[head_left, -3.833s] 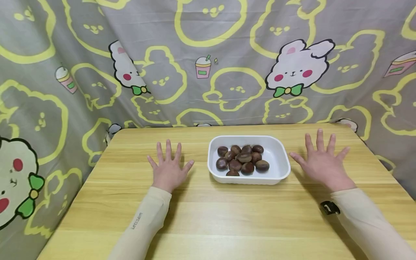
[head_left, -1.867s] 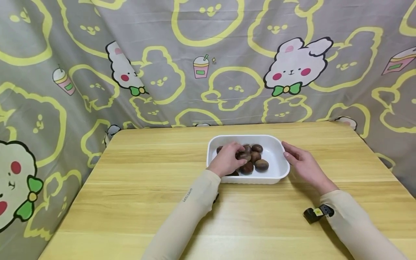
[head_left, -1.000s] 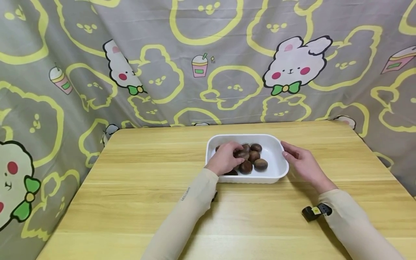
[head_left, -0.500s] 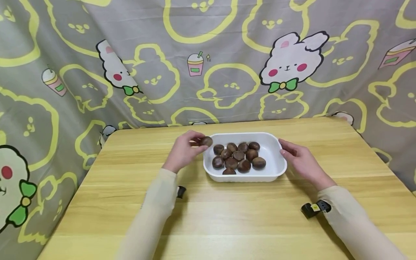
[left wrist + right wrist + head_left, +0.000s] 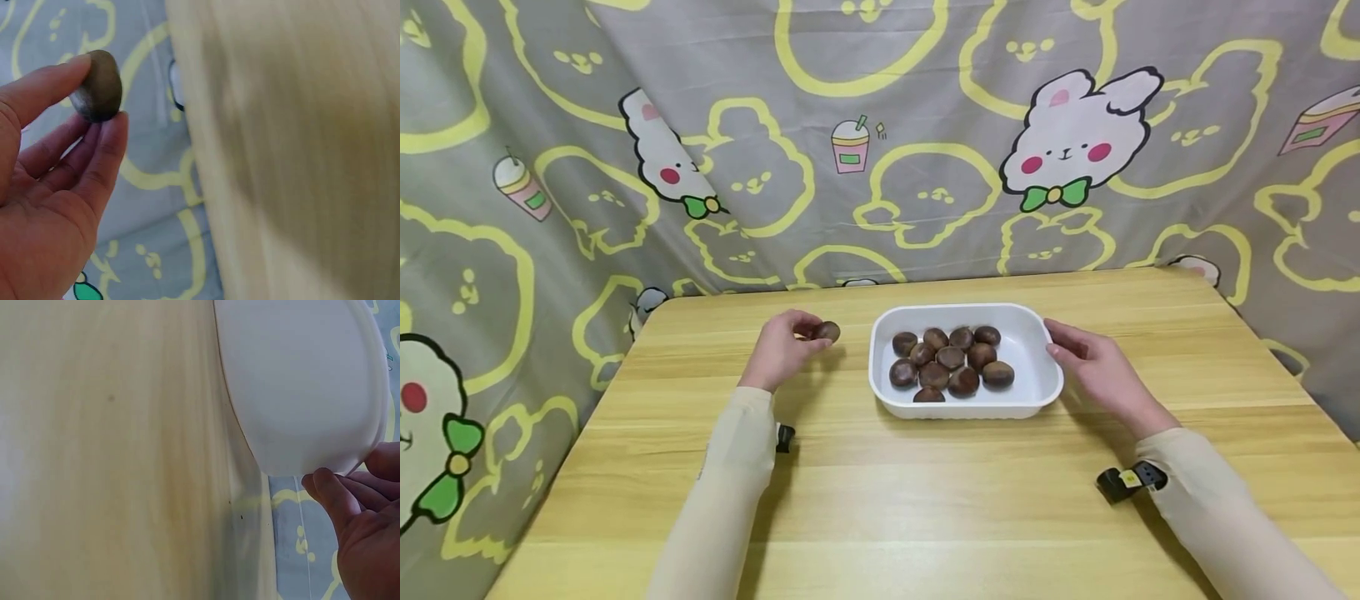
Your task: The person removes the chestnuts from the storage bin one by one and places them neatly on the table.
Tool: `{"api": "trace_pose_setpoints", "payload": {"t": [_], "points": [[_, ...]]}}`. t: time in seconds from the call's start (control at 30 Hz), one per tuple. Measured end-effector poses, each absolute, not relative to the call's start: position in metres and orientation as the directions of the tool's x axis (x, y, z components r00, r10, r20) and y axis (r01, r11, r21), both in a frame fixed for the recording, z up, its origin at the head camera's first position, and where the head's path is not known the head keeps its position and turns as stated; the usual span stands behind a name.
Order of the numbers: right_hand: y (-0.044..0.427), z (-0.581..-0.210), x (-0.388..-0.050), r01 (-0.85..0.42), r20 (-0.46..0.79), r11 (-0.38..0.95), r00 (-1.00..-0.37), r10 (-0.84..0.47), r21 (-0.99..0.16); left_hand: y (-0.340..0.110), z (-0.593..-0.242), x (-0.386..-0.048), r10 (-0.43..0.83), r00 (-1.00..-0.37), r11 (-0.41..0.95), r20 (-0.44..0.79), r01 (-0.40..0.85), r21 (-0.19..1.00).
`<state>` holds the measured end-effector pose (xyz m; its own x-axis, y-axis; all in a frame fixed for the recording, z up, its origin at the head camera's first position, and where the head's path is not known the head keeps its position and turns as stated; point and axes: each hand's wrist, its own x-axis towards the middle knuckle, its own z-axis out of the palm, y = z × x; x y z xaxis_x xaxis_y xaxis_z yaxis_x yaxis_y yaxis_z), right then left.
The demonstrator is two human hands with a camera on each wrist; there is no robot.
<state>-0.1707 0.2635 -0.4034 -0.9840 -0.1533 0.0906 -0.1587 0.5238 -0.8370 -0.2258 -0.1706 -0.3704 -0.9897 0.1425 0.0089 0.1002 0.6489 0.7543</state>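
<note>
My left hand [image 5: 781, 346] pinches a brown chestnut [image 5: 827, 332] between thumb and fingertips, left of the white plastic tray [image 5: 1037, 375]. Up close in the left wrist view, the chestnut [image 5: 100, 86] is held at the fingertips, above the table's level of view. Several more chestnuts [image 5: 950, 358] lie in the tray, mostly toward its left and middle. At the tray's right end, my right hand [image 5: 1101, 371] holds the end wall with thumb and fingers. The right wrist view shows its fingertips against the tray's outer side [image 5: 300, 412].
The tray stands on a light wooden table [image 5: 925, 508]. Behind the table and along its left side hangs a grey curtain [image 5: 917, 108] with yellow outlines and cartoon rabbits. A black wrist camera [image 5: 1120, 483] is strapped at the right sleeve.
Both hands were first spread flat beside the tray. The left hand reached in, took a chestnut and carried it out leftward over the rim. The right hand came to the tray's right end.
</note>
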Motion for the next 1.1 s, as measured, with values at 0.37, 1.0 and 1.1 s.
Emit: {"api": "trace_pose_setpoints", "payload": {"t": [0.37, 1.0, 1.1], "points": [[0.265, -0.405, -0.173, -0.173, 0.11, 0.518, -0.983, -0.15, -0.838, -0.178, -0.391, -0.237, 0.1, -0.989, 0.7, -0.109, -0.008, 0.714], [0.265, -0.403, -0.171, -0.174, 0.113, 0.532, -0.983, -0.146, -0.828, -0.174, -0.393, -0.237, 0.132, -0.982, 0.754, -0.136, 0.01, 0.657], [0.264, -0.404, -0.172, -0.171, 0.111, 0.532, -0.983, -0.143, -0.829, -0.175, -0.392, -0.236, 0.132, -0.981, 0.753, -0.143, 0.005, 0.658]]}}
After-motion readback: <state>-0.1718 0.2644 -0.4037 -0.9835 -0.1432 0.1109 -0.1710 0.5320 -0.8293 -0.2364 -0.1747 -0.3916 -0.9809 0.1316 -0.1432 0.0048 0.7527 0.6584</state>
